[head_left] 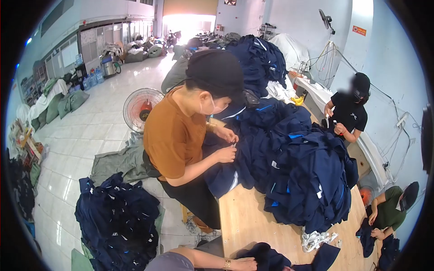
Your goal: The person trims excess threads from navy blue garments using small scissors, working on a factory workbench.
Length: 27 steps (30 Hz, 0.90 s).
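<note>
The left hand, with a gold-toned band at the wrist, reaches in from the bottom and touches the near end of a navy garment at the bottom edge of the view, by the wooden table. Its fingers lie close together against the cloth, but their tips are hidden, so whether they pinch it cannot be told. Only a sliver of the right hand shows, at the garment's other side; how its fingers stand cannot be told. A navy cloth piece lies just right of the garment, and a tangle of white strips sits beyond, at the foot of a big heap of navy clothes with light blue and white bits showing. Left of the table, a person in a brown shirt, with cap and mask, holds navy cloth with both hands near each other, fingertips drawn together at a small pale spot. Across the table, a person in a black shirt holds small items in both hands, and a person in a green shirt handles dark cloth. Another navy heap lies on the floor at the left.
</note>
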Available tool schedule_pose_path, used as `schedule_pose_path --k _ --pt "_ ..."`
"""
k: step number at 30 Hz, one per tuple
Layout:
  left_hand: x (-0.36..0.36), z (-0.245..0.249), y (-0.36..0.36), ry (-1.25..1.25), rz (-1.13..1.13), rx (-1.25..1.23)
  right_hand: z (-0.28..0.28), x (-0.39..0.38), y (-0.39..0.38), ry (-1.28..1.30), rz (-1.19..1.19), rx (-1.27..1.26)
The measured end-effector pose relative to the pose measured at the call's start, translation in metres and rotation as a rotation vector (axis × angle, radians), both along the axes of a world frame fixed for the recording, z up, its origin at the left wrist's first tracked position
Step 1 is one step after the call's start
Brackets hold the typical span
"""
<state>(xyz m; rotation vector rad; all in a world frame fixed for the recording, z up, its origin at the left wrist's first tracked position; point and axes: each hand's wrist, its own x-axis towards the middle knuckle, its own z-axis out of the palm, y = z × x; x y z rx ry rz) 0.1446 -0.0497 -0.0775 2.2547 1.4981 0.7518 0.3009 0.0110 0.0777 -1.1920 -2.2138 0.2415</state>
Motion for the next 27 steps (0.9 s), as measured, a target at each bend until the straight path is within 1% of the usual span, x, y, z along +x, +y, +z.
schedule_pose_path --k 1,2,4,5,8,9,10,11,12,13,14,15,16,17,18,19,20,21,22,23,25,26,27 --pt "-0.004 0.021 -0.004 -0.026 0.009 0.009 -0.002 -0.014 -0.004 -0.050 0.108 -0.055" --pt "-0.007 0.037 -0.010 -0.177 0.029 -0.020 -0.004 -0.026 -0.009 -0.097 0.215 -0.110" --pt "-0.012 0.055 -0.016 -0.476 0.070 -0.070 -0.017 -0.041 -0.021 -0.121 0.267 -0.058" --pt "-0.009 0.045 -0.018 -0.589 0.103 -0.009 -0.021 -0.043 -0.020 -0.165 0.264 -0.058" --pt "-0.014 0.090 -0.037 -0.757 0.374 -0.103 -0.004 -0.055 -0.025 -0.224 0.157 -0.125" --pt "-0.014 0.088 -0.033 -1.040 0.364 -0.177 0.006 -0.060 -0.028 -0.138 0.179 -0.062" --pt "-0.017 0.073 -0.021 -1.014 0.372 -0.312 0.013 -0.064 -0.030 -0.053 0.186 -0.042" --pt "-0.011 0.058 -0.013 -1.435 0.179 -0.578 0.020 -0.067 -0.030 0.032 0.192 -0.021" --pt "-0.020 0.095 -0.015 -1.834 -0.046 -0.864 0.029 -0.071 -0.031 0.116 0.195 -0.005" --pt "-0.019 0.134 -0.017 -1.979 0.017 -0.894 0.049 -0.076 -0.032 0.159 0.164 -0.131" --pt "-0.016 0.162 -0.019 -2.119 0.087 -0.941 0.052 -0.071 -0.025 0.095 0.179 -0.138" --pt "-0.024 0.155 -0.014 -2.136 -0.222 -0.894 0.061 -0.069 -0.023 0.058 0.151 -0.142" --pt "-0.007 0.104 0.009 -2.193 -0.278 -0.894 0.064 -0.071 -0.018 0.250 0.196 -0.097" --pt "-0.028 0.177 -0.003 -2.084 -0.090 -0.783 0.074 -0.070 -0.016 0.286 0.220 -0.044" --pt "-0.012 0.163 0.008 -2.070 0.217 -0.607 0.083 -0.066 -0.013 0.303 0.204 -0.038" --pt "-0.005 0.145 0.010 -1.798 0.326 -0.543 0.097 -0.061 -0.009 0.328 0.151 -0.096" --pt "-0.012 0.156 0.005 -1.280 0.357 -0.371 0.101 -0.051 -0.004 0.284 0.029 -0.147" --pt "-0.016 0.163 0.002 -0.824 0.410 -0.180 0.098 -0.044 0.004 0.383 -0.035 -0.205" --pt "-0.014 0.168 0.001 -0.649 0.450 -0.066 0.093 -0.041 0.012 0.496 -0.053 -0.129" --pt "-0.011 0.162 0.002 -0.619 0.467 -0.233 0.089 -0.036 0.016 0.549 -0.099 -0.193" --pt "0.003 0.164 0.017 -1.828 0.566 -0.649 0.062 -0.029 0.026 0.706 -0.119 -0.360" --pt "0.000 0.166 0.019 -1.755 0.472 -0.735 0.046 -0.025 0.030 0.813 -0.100 -0.417" --pt "-0.003 0.164 0.019 -1.637 0.324 -0.806 0.036 -0.017 0.033 0.833 -0.111 -0.537"
